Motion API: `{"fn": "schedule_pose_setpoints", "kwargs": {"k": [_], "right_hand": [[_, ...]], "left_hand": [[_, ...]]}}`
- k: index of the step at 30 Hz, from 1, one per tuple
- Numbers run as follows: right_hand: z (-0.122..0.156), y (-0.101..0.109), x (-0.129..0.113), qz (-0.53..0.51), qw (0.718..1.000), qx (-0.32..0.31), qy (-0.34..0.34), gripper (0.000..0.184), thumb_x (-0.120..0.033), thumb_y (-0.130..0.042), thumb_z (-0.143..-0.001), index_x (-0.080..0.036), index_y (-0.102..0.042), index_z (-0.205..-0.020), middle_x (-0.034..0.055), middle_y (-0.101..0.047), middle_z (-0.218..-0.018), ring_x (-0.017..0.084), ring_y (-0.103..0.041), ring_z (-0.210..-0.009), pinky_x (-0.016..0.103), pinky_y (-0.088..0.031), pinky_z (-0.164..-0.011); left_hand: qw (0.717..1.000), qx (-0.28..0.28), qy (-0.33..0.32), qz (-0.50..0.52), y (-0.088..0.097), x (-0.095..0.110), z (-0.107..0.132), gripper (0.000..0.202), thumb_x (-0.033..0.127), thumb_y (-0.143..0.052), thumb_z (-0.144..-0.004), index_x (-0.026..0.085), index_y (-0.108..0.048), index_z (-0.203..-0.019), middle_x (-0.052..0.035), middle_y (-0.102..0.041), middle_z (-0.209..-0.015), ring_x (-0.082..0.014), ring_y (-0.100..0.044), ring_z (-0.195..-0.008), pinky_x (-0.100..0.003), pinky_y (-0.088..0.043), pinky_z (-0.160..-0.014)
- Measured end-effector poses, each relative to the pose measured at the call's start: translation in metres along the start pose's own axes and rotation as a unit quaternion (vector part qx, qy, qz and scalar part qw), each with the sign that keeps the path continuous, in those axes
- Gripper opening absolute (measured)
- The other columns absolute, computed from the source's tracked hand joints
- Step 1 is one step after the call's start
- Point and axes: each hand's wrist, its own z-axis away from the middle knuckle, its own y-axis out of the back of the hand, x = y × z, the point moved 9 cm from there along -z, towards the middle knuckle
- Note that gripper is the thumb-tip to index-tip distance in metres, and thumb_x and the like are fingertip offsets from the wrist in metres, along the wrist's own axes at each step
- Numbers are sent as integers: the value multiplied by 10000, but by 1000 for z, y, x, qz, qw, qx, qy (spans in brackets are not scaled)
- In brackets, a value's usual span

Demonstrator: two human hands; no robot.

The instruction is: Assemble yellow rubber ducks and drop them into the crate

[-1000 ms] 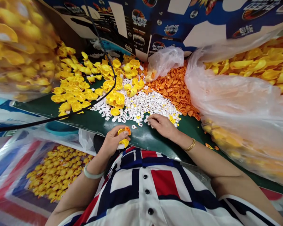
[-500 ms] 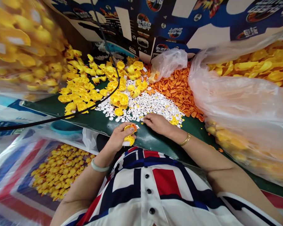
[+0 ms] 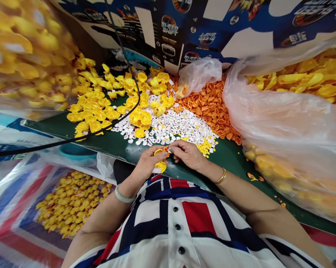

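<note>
My left hand (image 3: 148, 163) is closed around a yellow toy duck half-shell (image 3: 161, 166) with an orange beak piece (image 3: 165, 150) at its upper end. Fingertips of my right hand (image 3: 186, 154) pinch a tiny white piece (image 3: 170, 150) right against that beak; its exact shape is mostly covered. Just beyond both hands spreads a heap of small white eye pieces (image 3: 173, 128) with dark dots. Little yellow pieces (image 3: 205, 145) lie at its near right edge. Orange beak pieces (image 3: 212, 108) are piled behind to the right, and yellow duck shells (image 3: 92, 100) to the left.
A large clear bag of yellow shells (image 3: 25, 63) stands at left, another plastic bag (image 3: 268, 111) at right. Across the green table (image 3: 120, 149) hangs a black cable (image 3: 138, 100). Below left, a striped sack (image 3: 17, 219) holds finished-looking small ducks (image 3: 67, 204). Printed cardboard (image 3: 201, 22) rises behind.
My right hand has come from the edge of the white heap toward me, to the duck shell. My left hand has shifted slightly right with the shell, so both hands now meet.
</note>
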Motion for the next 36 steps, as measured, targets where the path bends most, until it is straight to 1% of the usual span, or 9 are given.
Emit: {"fn": "schedule_pose_setpoints", "kwargs": {"k": [5, 9, 12, 16, 21, 25, 30, 33, 36], "right_hand": [[8, 3, -19, 121, 985, 65, 108, 186, -297, -525, -964, -192, -679, -963, 15, -641, -790, 126, -596, -675, 279, -495, -699], [13, 6, -30, 181, 966, 96, 155, 215, -291, -487, -989, -184, -673, -969, 40, -644, -831, 156, -593, -770, 316, -481, -787], [13, 7, -29, 180, 967, 79, 164, 281, -342, -434, -1023, -193, -664, -1086, 52, -636, -888, 161, -590, -785, 319, -488, -769], [16, 4, -32, 218, 947, 62, 227, 394, -444, -506, -993, -177, -579, -1273, 74, -611, -927, 200, -570, -856, 351, -491, -784], [16, 9, -34, 290, 921, 41, 256, 411, -426, -452, -1014, -139, -508, -1303, 96, -604, -949, 210, -558, -840, 352, -489, -755], [16, 7, -40, 429, 868, -48, 246, 434, -469, -389, -1029, -140, -494, -1292, 118, -609, -1013, 222, -566, -874, 330, -473, -708], [16, -5, -42, 532, 812, -105, 216, 315, -397, -428, -1027, -144, -548, -1172, 102, -609, -991, 205, -567, -799, 302, -412, -603], [14, -12, -38, 537, 809, -113, 211, 291, -376, -445, -1025, -148, -536, -1181, 101, -606, -1006, 205, -576, -812, 299, -411, -606], [10, -12, -32, 521, 825, -104, 192, 346, -414, -436, -1028, -152, -497, -1247, 105, -606, -1019, 217, -584, -845, 305, -437, -625]], "left_hand": [[996, 54, -64, -33, 4, 6, 6, 424, 384, -830, -685, 156, -685, -1011, -15, -716, -793, -132, -670, -627, -226, -516, -593], [999, 18, 0, 49, -7, -4, 2, 430, 380, -829, -676, 154, -660, -1001, -11, -695, -720, -133, -640, -537, -224, -483, -504], [993, 0, 36, 114, -14, -9, -3, 423, 388, -843, -644, 149, -633, -924, -7, -668, -684, -137, -620, -497, -223, -449, -454], [984, -28, 27, 172, -23, -8, -8, 368, 365, -830, -671, 141, -622, -877, -3, -648, -709, -110, -607, -538, -224, -477, -514], [989, -26, 19, 142, -25, -7, -11, 437, 426, -826, -683, 143, -617, -942, -16, -663, -758, -123, -616, -556, -240, -486, -538], [996, 35, -27, 81, -8, 5, -15, 549, 614, -737, -720, 146, -617, -980, -25, -661, -745, -147, -618, -587, -260, -485, -551], [996, 54, -65, 3, -1, 10, -18, 503, 639, -663, -782, 149, -635, -894, -13, -632, -707, -130, -575, -598, -239, -440, -560], [997, 50, -66, -1, -4, 6, -23, 495, 647, -634, -802, 154, -637, -858, -10, -621, -700, -128, -553, -601, -241, -423, -565], [997, 41, -55, 20, -7, 1, -27, 519, 668, -610, -806, 153, -655, -840, -15, -618, -682, -133, -547, -593, -247, -413, -554]]}}
